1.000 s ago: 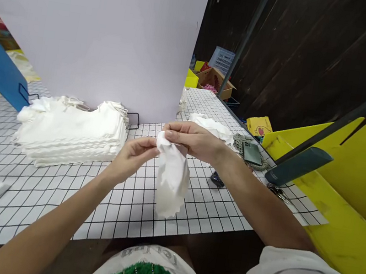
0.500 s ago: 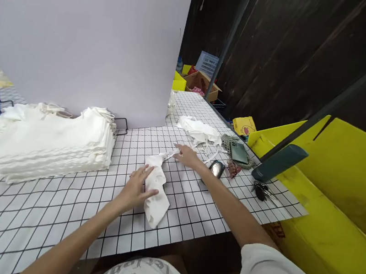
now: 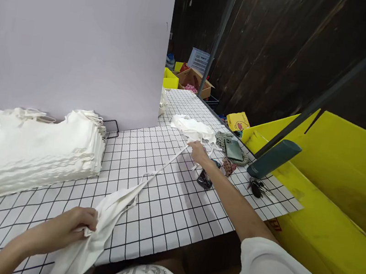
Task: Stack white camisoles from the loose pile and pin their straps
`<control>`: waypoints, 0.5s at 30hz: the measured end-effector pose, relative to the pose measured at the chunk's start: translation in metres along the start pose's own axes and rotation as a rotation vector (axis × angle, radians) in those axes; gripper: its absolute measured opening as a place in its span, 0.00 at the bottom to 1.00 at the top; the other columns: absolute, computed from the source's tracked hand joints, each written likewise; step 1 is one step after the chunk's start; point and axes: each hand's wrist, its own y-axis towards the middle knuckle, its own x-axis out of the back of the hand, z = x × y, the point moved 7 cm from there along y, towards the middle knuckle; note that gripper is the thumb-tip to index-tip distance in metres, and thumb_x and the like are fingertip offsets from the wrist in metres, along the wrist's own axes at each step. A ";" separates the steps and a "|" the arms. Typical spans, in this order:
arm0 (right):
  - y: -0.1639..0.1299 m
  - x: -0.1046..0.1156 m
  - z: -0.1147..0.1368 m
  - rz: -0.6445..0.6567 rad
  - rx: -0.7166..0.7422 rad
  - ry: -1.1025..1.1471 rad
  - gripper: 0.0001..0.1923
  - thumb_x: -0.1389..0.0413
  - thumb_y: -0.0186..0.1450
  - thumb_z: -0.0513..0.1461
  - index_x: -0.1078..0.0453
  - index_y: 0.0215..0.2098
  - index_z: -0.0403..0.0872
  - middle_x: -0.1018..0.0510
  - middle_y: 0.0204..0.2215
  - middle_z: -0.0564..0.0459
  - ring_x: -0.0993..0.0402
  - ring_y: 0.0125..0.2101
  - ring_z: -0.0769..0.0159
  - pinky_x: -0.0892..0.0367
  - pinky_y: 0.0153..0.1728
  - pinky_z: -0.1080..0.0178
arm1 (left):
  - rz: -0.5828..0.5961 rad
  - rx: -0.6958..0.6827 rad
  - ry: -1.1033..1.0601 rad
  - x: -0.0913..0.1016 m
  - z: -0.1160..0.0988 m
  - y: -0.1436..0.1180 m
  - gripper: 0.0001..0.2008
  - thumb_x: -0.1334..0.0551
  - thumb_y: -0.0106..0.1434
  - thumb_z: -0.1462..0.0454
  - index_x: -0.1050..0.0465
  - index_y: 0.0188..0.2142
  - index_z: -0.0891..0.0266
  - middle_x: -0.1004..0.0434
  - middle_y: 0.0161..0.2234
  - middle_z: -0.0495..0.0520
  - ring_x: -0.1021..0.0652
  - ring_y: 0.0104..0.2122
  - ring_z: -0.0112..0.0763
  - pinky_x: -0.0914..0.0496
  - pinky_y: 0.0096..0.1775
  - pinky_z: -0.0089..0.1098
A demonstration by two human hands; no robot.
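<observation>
A white cloth piece with long thin ties (image 3: 110, 211) is stretched across the table between my two hands. My left hand (image 3: 73, 228) is closed around the cloth's wide part near the front edge, and some of the fabric hangs below the hand. Farther off, my right hand (image 3: 198, 152) pinches the end of a tie, which runs taut toward the cloth. Another white cloth bundle (image 3: 193, 128) lies just beyond my right hand. At the left sits a thick stack of white cloth pieces (image 3: 35, 150) with loops at its top.
The table (image 3: 154, 206) has a black-grid white cover. A white panel (image 3: 74, 36) stands behind the stack. At right lie a dark shiny object (image 3: 204, 180), a phone (image 3: 233, 149), keys (image 3: 256, 188) and a dark green bottle (image 3: 274, 158). Yellow bins (image 3: 349, 182) border the right edge.
My left hand has closed on the cloth and pulled it left and toward me. My right hand has moved slightly away with the tie, which is now drawn out straight.
</observation>
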 end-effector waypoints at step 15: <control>-0.093 -0.025 0.197 0.036 0.725 0.156 0.10 0.52 0.72 0.36 0.29 0.40 0.44 0.24 0.41 0.47 0.32 0.47 0.59 0.43 0.58 0.47 | -0.567 0.011 0.273 0.045 0.033 0.048 0.22 0.47 0.62 0.58 0.26 0.52 0.60 0.27 0.57 0.63 0.27 0.56 0.53 0.33 0.55 0.52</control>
